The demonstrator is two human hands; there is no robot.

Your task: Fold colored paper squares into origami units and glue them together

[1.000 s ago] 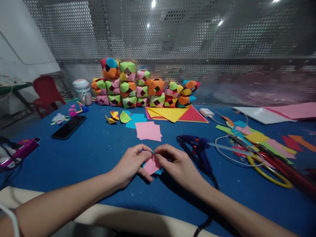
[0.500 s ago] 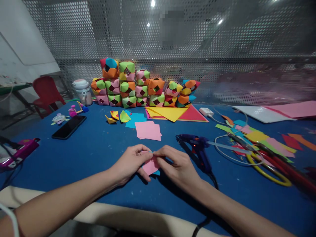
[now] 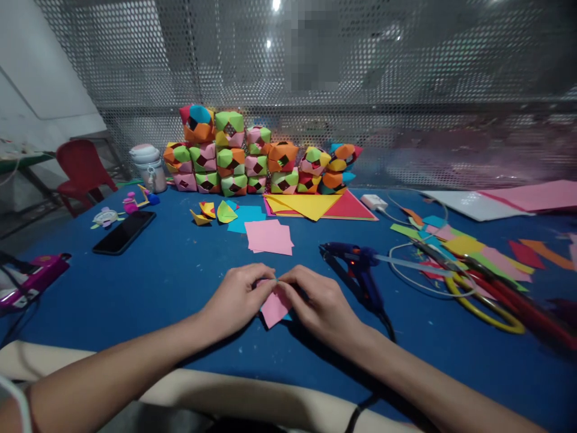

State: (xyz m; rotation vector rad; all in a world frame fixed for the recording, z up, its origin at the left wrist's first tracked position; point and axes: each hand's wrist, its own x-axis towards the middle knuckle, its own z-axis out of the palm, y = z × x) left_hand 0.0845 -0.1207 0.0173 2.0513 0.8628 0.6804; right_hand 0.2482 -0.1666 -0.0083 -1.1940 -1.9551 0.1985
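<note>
A small pink paper square (image 3: pixel 274 309) is pinched at its far edge between both hands, low over the blue table. My left hand (image 3: pixel 241 297) is closed on its left side, thumb and forefinger together. From the right, my right hand (image 3: pixel 318 297) grips the same edge, its fingertips almost touching the left ones. A bit of blue paper (image 3: pixel 287 316) shows under the pink square; whether it is attached, I cannot tell. Ahead of the hands lie a small stack of pink paper squares (image 3: pixel 269 237) and blue paper squares (image 3: pixel 246 218). Folded yellow and green paper pieces (image 3: pixel 226 211) sit beside them.
A glue gun (image 3: pixel 354 258) with a lit red light lies right of my hands, its cord running to the front edge. Scissors (image 3: pixel 487 313) and paper scraps (image 3: pixel 469 243) are farther right. Stacked paper ornaments (image 3: pixel 232 161) line the back. A phone (image 3: pixel 125 232) lies left.
My left hand's lower fingers, earlier stretched beneath the pink paper, have curled in out of sight. The pink square now hangs slightly lower and more turned, with a corner toward me.
</note>
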